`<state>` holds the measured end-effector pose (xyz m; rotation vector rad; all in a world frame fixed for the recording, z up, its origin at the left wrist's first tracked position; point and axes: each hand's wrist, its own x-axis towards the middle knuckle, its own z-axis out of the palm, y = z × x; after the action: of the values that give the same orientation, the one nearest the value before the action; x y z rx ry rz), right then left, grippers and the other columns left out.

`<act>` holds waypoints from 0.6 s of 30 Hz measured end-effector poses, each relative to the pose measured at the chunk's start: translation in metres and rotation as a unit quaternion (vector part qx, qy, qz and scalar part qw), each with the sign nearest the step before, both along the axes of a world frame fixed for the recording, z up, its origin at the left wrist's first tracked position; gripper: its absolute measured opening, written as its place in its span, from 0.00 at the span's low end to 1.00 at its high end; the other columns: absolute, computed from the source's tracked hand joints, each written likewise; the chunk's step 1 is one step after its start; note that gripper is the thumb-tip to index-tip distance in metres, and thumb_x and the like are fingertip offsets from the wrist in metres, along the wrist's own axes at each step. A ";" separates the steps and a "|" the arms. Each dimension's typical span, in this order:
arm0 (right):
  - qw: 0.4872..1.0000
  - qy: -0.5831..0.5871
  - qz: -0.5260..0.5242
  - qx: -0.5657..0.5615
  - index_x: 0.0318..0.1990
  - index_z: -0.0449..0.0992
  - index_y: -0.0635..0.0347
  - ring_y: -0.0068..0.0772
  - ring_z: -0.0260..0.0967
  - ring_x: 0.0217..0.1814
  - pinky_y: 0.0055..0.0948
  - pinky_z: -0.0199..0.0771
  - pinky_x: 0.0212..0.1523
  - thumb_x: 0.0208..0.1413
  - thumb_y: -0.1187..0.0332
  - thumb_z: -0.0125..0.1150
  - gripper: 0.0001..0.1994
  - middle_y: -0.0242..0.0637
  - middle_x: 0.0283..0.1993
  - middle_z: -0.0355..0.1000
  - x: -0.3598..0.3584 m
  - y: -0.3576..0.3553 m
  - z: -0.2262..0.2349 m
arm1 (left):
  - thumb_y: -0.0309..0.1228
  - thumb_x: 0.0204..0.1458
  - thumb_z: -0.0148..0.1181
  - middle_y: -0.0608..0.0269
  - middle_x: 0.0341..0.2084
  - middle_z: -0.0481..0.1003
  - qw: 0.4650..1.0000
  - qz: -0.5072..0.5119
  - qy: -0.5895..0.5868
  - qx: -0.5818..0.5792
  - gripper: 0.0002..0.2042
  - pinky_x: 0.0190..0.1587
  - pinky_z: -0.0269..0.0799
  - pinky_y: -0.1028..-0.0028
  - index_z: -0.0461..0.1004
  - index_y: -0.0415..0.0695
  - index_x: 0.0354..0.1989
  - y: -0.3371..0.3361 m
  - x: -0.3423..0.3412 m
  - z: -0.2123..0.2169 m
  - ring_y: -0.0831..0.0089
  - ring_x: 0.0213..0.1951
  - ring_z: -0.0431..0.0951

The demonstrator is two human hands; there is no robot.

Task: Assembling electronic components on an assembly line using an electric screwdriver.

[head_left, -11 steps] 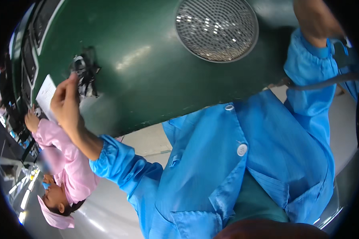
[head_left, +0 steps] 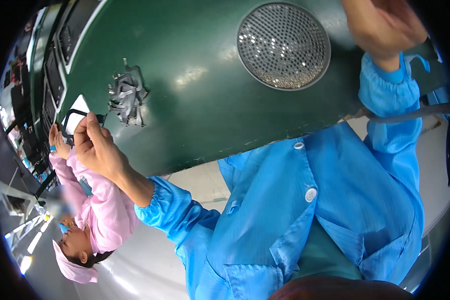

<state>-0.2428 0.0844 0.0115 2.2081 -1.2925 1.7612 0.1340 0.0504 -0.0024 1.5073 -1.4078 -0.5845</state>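
Observation:
My left hand [head_left: 99, 150] is raised at the left side of the green table, thumb and fingertips pinched on a thin black curved strip [head_left: 78, 111]. The strip arcs over to the left of my fingertips. Just right of it on the tabletop lies a loose pile of small grey and black flat parts [head_left: 128, 95], touching neither hand. My right hand [head_left: 385, 27] is at the upper right edge of the view, right of a round perforated tray [head_left: 241, 46]. Its fingers are partly cut off, so whatever they hold cannot be made out.
The green table [head_left: 200, 120] has a worn front edge close to my body. A white sheet [head_left: 80, 106] lies beyond my left hand, with dark framed panels [head_left: 75, 35] along the far left. A person in pink [head_left: 107, 215] works at the left. A grey cable [head_left: 410, 112] crosses beneath my right sleeve.
My left hand has drawn back from the pile toward me, bringing the black strip with it. The pile now lies uncovered. My right hand has shifted slightly, showing more of the palm.

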 end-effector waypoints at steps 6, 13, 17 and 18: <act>0.986 0.035 0.149 0.059 0.35 0.79 0.68 0.39 0.76 0.31 0.28 0.76 0.29 0.39 0.79 0.72 0.12 0.47 0.31 0.76 0.018 -0.010 -0.019 | 0.25 0.55 0.60 0.72 0.21 0.73 0.960 -0.254 0.105 0.048 0.04 0.21 0.56 0.86 0.76 0.37 0.33 -0.003 -0.135 0.021 0.91 0.22 0.65; 0.994 -0.001 0.106 0.024 0.33 0.77 0.64 0.41 0.72 0.26 0.32 0.72 0.24 0.40 0.78 0.69 0.10 0.41 0.28 0.74 0.013 -0.018 -0.019 | 0.25 0.56 0.60 0.68 0.22 0.75 0.896 -0.343 0.253 0.128 0.06 0.23 0.63 0.87 0.74 0.34 0.30 -0.021 -0.206 0.020 0.90 0.23 0.70; 0.997 -0.018 0.069 0.011 0.30 0.76 0.65 0.41 0.72 0.24 0.32 0.73 0.23 0.40 0.81 0.66 0.07 0.42 0.26 0.74 -0.009 -0.022 -0.019 | 0.35 0.59 0.57 0.64 0.18 0.76 0.923 -0.316 0.179 0.126 0.15 0.19 0.60 0.85 0.76 0.35 0.26 -0.052 -0.215 0.025 0.87 0.16 0.68; 0.999 -0.024 0.049 0.001 0.30 0.76 0.66 0.41 0.72 0.24 0.32 0.73 0.23 0.40 0.82 0.65 0.07 0.42 0.26 0.74 -0.016 -0.023 -0.018 | 0.39 0.60 0.55 0.62 0.17 0.76 0.943 -0.278 0.157 0.092 0.19 0.18 0.59 0.83 0.77 0.36 0.24 -0.067 -0.218 0.025 0.85 0.14 0.66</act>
<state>-0.2586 0.0610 -0.0068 2.2803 -1.2165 1.8588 -0.0843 -0.0168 0.0228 1.0762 -1.5505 -1.2763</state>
